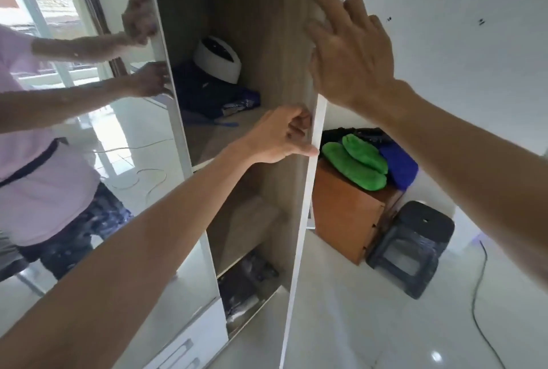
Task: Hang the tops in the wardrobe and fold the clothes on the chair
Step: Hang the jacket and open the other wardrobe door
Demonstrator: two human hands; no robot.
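Observation:
The wardrobe stands right in front of me with its door (308,190) swung partly open, wood-grain inside, white edge. My left hand (281,134) grips that white edge at mid height, fingers curled round it. Higher up, my right hand (347,51) lies on the same door edge with its fingers spread and nearly straight. Inside, a shelf (207,143) carries dark blue folded clothes (207,92) and a white round cap (218,60). No hanging tops or chair show.
A mirrored door (89,131) on the left reflects me. Right of the wardrobe stands a brown cabinet (344,214) topped with green (353,161) and blue cloths (398,165), a black plastic stool (412,247) beside it, and a cable (477,294) on the white floor.

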